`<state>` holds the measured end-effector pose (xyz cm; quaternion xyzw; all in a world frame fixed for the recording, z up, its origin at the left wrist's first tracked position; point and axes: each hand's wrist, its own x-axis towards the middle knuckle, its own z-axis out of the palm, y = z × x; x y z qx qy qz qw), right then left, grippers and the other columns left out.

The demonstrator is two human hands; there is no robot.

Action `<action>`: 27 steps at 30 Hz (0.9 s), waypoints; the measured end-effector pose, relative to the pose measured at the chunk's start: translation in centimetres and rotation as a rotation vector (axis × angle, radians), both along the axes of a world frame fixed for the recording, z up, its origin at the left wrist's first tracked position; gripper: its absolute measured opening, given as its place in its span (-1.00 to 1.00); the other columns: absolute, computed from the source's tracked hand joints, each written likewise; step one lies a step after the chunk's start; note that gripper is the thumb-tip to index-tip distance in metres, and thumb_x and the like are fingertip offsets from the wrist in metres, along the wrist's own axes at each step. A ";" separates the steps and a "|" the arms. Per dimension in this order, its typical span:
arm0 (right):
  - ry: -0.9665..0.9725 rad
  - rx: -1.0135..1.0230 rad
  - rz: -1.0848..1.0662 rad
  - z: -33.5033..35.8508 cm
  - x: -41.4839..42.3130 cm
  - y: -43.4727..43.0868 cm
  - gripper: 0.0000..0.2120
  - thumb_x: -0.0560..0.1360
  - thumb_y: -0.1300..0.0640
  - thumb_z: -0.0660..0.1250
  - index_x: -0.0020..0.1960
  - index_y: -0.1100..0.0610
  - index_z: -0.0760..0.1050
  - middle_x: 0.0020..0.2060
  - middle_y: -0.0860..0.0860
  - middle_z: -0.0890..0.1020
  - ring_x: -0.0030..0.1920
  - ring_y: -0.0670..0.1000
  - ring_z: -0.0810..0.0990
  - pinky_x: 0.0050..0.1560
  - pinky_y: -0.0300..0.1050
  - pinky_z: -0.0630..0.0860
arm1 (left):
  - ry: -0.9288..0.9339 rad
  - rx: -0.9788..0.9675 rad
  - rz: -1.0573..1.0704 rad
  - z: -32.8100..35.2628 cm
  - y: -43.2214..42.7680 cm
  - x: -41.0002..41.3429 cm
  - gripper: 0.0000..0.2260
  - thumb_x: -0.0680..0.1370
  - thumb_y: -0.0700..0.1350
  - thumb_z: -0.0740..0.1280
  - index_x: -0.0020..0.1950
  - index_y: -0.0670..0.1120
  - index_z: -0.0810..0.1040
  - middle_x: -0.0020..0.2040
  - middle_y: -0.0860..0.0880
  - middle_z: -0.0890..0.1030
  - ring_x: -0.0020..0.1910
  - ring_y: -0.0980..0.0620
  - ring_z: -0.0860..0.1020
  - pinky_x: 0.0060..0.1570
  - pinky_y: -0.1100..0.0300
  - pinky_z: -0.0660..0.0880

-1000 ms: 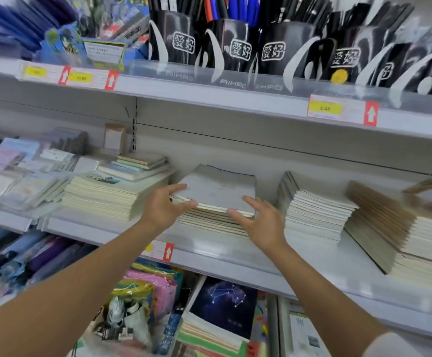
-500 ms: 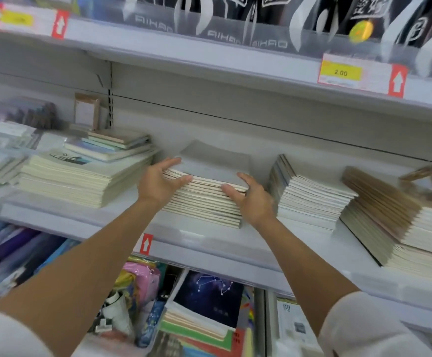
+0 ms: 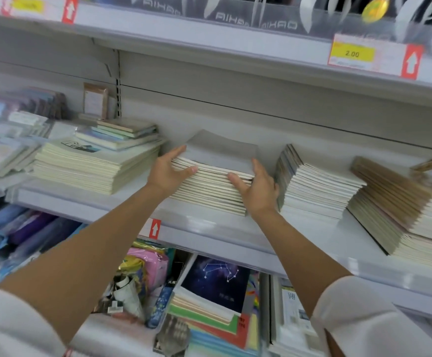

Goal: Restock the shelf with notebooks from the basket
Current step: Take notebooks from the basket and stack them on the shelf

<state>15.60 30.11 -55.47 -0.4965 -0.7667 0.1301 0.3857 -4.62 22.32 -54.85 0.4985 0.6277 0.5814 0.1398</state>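
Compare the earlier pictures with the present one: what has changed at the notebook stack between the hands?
The grey-topped bundle, tilted and overhanging a second ago, now lies flush on the stack. The left grip and right grip moved down from that bundle to the stack's front corners and press it square. The piles beside it stayed put.

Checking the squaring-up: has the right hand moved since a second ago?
Yes. The right hand went deeper into the shelf, now beside the white stack.
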 end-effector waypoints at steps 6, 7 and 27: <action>-0.235 0.433 -0.053 0.3 -1.5 -4.4 -0.44 0.57 -0.14 0.23 0.50 0.03 0.22 0.50 0.17 0.21 0.50 0.15 0.14 0.51 0.18 -0.11 | 0.101 -0.046 0.044 -0.2 -4.5 0.9 -0.53 0.56 -0.06 0.36 0.46 -0.04 0.36 0.42 -0.01 0.42 0.39 -0.01 0.37 0.33 0.13 0.33; -0.235 0.508 0.021 0.2 -2.1 -5.9 -0.48 0.57 -0.08 0.26 0.47 0.05 0.27 0.48 0.16 0.26 0.49 0.16 0.19 0.51 0.16 -0.08 | 0.131 -0.039 0.109 -0.3 -5.4 1.2 -0.58 0.57 -0.06 0.35 0.42 -0.05 0.41 0.35 -0.02 0.47 0.32 -0.01 0.42 0.23 0.16 0.37; -0.587 -0.132 0.977 -15.5 -17.1 -33.9 -0.45 0.58 -0.03 0.25 0.49 0.00 0.12 0.23 0.10 0.54 0.09 0.17 0.58 -0.01 0.09 0.56 | -0.414 -0.395 0.519 -15.5 -38.4 -7.7 -0.85 0.49 -0.20 0.36 -0.25 -0.20 0.48 -0.39 -0.08 0.41 -0.42 0.04 0.32 -0.41 0.22 0.26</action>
